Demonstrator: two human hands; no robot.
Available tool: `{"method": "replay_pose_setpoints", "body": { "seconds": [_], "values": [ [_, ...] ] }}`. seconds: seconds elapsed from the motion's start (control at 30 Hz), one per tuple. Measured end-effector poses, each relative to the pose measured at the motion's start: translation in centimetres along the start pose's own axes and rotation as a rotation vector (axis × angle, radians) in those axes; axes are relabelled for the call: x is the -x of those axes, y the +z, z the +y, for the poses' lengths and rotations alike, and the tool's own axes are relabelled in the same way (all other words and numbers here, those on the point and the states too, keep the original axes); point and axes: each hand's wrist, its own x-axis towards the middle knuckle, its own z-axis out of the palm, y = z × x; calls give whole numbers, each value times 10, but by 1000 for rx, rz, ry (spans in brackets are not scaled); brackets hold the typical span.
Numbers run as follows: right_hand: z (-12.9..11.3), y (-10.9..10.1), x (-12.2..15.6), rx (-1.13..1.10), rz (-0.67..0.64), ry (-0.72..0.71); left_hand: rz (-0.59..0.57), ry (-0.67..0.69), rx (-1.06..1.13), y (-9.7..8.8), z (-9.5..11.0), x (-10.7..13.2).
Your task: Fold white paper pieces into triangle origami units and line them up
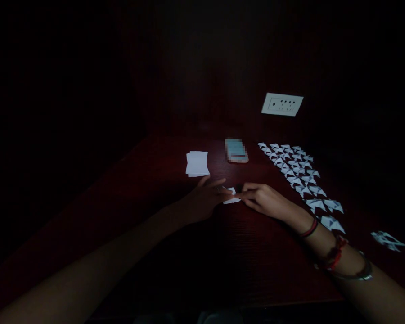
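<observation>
A small piece of white folded paper (230,201) lies on the dark red table, partly hidden under my fingers. My left hand (207,198) rests with stretched, spread fingers, their tips on the left and top of the paper. From the other side, my right hand (261,198) has its fingers curled, with the index fingertip pressed at the paper's right edge. Behind my left hand is a loose stack of white paper squares (197,164). To the right stand rows of folded white paper figures (295,168), several of them.
A phone (236,151) lies beyond my hands, its screen blurred out. A white wall socket (282,104) is above the table's back edge. Another small pile of folded paper (388,240) sits at the far right. The surroundings are very dark.
</observation>
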Motion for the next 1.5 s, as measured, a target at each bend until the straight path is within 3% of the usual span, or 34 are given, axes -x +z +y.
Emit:
{"method": "replay_pose_setpoints", "body": {
  "seconds": [0.2, 0.4, 0.67, 0.87, 1.1, 1.5],
  "values": [
    [-3, -4, 0, 59, -20, 10, -90, -40, 1, -12, 5, 1],
    [1, -7, 5, 65, -5, 58, -97, -44, 41, -12, 5, 4],
    [-7, 0, -1, -171, 78, 140, -122, -25, 55, -9, 4, 6],
    [-10, 6, -7, -225, 90, 224, -76, -17, 27, -4, 4, 5],
    [-10, 11, -4, -263, 78, 315, -100, -5, 64, -5, 2, 9],
    [-19, 13, -5, -196, 263, 210, -74, 81, -9, -16, 7, 10]
  ]
}}
